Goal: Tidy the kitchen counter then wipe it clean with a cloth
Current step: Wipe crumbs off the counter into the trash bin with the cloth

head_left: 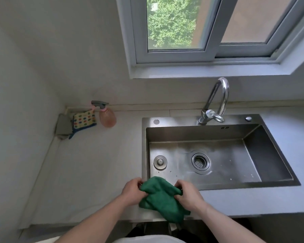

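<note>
- The left hand [132, 191] pinches the left edge of a dark green, soft microfibre cloth [161, 197]; the fingers are curled tight on the fabric.
- The right hand [188, 193] grips the opposite edge of the cloth in the same way, so both hands are closed on it and neither is free.
- The cloth is bunched between the 2 hands, w/ one loose corner hanging down over the front edge of the counter. It is held just at the near left corner of the sink, prob. so that any drips fall in the basin or at its rim and not on the dry surface. I think the hands are folding or spreading it to get a flat pad for wiping.
- The rectangular stainless steel sink [274, 155] has no dishes in it; only the round strainer drain [200, 163] and a small round plug [160, 162] show on the bottom, w/ some water marks.
- The curved chrome tap [219, 95] stands behind the basin; no water stream is visible.
- The pale grey stone counter [95, 163] at the left looks already tidy: the pink translucent spray bottle [107, 117], a dotted yellow-and-blue sponge cloth [84, 120] and a grey folded rag [63, 127] are pushed into the far corner against the wall, leaving the wide middle area open for wiping.
- Judgement: the tidying part seems done, the wiping not yet begun.
</note>
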`<state>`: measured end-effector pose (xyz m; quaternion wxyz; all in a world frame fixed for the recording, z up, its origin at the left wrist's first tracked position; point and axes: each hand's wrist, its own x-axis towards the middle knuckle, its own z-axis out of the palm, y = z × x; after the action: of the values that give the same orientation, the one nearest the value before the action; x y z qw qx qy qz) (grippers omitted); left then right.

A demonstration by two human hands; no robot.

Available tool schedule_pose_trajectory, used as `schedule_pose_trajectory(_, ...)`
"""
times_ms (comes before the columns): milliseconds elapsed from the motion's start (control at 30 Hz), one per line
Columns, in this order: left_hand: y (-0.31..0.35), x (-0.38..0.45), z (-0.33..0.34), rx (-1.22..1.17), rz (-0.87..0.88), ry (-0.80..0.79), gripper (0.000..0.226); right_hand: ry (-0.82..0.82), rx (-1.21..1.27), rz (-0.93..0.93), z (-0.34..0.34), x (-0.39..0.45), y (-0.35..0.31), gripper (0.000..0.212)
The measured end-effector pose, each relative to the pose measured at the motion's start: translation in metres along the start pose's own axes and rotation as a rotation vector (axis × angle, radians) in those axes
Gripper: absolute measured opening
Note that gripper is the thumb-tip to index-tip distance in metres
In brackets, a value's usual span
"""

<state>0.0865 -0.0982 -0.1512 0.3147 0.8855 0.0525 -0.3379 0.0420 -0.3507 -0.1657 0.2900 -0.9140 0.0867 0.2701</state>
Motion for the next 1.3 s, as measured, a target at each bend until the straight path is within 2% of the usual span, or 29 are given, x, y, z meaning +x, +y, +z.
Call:
schedule_pose_trajectory(100,0.004,0.003,-0.012,-0.129,0.072,-0.017,0.017,0.037,0.119,0.005,-0.009,-0.004,-0.009,0.017)
schedule_pose_trajectory(200,0.012,0.004,-0.038,-0.292,0.099,-0.040,0.020,0.138,0.243,-0.006,-0.033,-0.004,-0.028,0.019)
schedule_pose_trajectory(367,0.040,0.006,-0.100,-0.535,0.145,-0.091,0.037,0.255,0.303,-0.102,-0.094,0.001,-0.070,0.017)
schedule_pose_trajectory(433,0.059,0.003,-0.124,-0.695,0.127,-0.165,0.042,0.296,0.331,-0.118,-0.118,0.005,-0.088,0.016)
schedule_pose_trajectory(533,0.089,-0.004,-0.160,-0.829,0.149,-0.267,0.039,0.360,0.365,-0.159,-0.155,0.014,-0.113,0.017)
schedule_pose_trajectory(600,0.108,-0.007,-0.181,-0.889,0.181,-0.278,0.034,0.380,0.376,-0.189,-0.182,0.020,-0.129,0.017)
schedule_pose_trajectory(700,0.135,-0.004,-0.210,-0.964,0.187,-0.184,0.032,0.415,0.407,-0.215,-0.220,0.029,-0.151,0.017)
schedule_pose_trajectory(833,0.172,0.013,-0.243,-0.891,0.250,-0.012,0.032,0.426,0.439,-0.223,-0.263,0.041,-0.175,0.016)
schedule_pose_trajectory(1067,0.239,0.031,-0.281,-0.898,0.351,0.114,0.042,0.473,0.462,-0.220,-0.334,0.067,-0.199,0.018)
schedule_pose_trajectory(1300,0.285,0.077,-0.306,-0.888,0.336,0.191,0.034,0.519,0.470,-0.201,-0.384,0.109,-0.214,0.020)
